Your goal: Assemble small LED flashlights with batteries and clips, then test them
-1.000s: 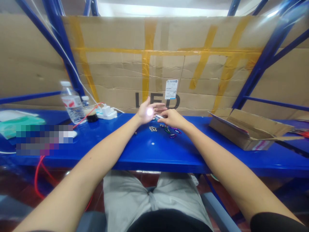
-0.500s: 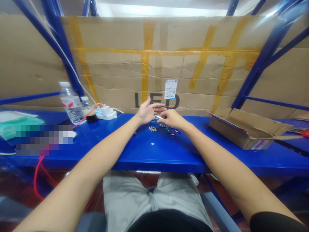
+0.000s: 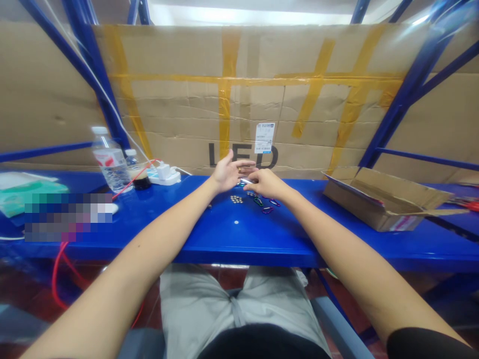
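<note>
Over the far part of the blue table [image 3: 239,239], my left hand [image 3: 226,174] is open, its palm turned to the right and its fingers stretched out. My right hand [image 3: 270,183] is closed beside it, fingertips pinching a small slim silvery piece [image 3: 245,181] whose kind I cannot make out. Below the hands lie a green carabiner [image 3: 258,201], a magenta carabiner [image 3: 268,210] and a purple one [image 3: 275,203]. Several small round metal pieces [image 3: 236,199] are grouped left of them. Part of what lies behind my right fingers is hidden.
An open cardboard box [image 3: 377,199] stands on the right. To the left are a water bottle [image 3: 111,164], a smaller bottle with dark liquid [image 3: 139,174], a white power strip [image 3: 164,175] and a red cable [image 3: 56,271]. A large cardboard sheet [image 3: 179,114] backs the table.
</note>
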Demonstrator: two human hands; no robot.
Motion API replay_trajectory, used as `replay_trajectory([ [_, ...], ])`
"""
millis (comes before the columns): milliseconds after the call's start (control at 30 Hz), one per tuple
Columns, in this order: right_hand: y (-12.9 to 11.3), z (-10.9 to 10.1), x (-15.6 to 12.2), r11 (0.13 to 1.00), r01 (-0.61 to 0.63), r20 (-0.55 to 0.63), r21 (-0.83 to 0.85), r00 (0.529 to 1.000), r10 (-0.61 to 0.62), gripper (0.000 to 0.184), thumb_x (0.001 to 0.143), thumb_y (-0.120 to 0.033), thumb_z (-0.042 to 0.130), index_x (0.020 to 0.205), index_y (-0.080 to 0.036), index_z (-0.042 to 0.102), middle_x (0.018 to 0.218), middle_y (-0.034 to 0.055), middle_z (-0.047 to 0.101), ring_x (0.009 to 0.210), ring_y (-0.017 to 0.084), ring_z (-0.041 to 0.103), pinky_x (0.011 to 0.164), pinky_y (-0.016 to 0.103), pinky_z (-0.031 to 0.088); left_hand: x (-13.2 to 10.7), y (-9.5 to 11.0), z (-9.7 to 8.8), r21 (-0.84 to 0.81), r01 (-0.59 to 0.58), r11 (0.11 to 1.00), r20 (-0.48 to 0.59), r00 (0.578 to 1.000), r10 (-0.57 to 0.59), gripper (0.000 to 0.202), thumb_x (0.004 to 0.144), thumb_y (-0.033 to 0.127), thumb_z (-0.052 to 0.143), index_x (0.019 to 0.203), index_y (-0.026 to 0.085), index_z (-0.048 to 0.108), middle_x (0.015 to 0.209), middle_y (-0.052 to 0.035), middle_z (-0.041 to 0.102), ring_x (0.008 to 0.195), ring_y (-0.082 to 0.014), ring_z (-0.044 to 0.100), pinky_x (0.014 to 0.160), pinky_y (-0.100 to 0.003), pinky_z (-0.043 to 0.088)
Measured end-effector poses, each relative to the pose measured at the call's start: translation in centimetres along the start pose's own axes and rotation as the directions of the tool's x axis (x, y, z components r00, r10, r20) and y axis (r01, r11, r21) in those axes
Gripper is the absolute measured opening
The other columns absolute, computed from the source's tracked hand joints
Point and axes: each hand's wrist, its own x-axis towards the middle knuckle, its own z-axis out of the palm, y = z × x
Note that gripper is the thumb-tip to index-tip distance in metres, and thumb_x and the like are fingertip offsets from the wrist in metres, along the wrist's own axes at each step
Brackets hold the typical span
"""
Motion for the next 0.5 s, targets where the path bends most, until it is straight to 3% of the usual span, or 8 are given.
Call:
replay_trajectory([
  [500, 0.57, 0.28, 0.18, 1.000, -0.009, 0.021, 0.000, 1.000, 0.009, 0.017, 0.081, -0.030, 0.074, 0.071, -0.016, 0.072, 0.068, 0.0029, 0.068, 0.066, 0.015, 0.056, 0.064, 0.028, 0.037, 0.30, -0.18, -0.40, -0.010, -0.013, 1.000, 0.011, 1.000, 0.013, 0.086, 0.086, 0.077, 0.030, 0.130, 0.012, 0.065, 0.120, -0.0213, 0.071, 0.119, -0.0387, 0.061, 0.100, -0.051, 0.044],
])
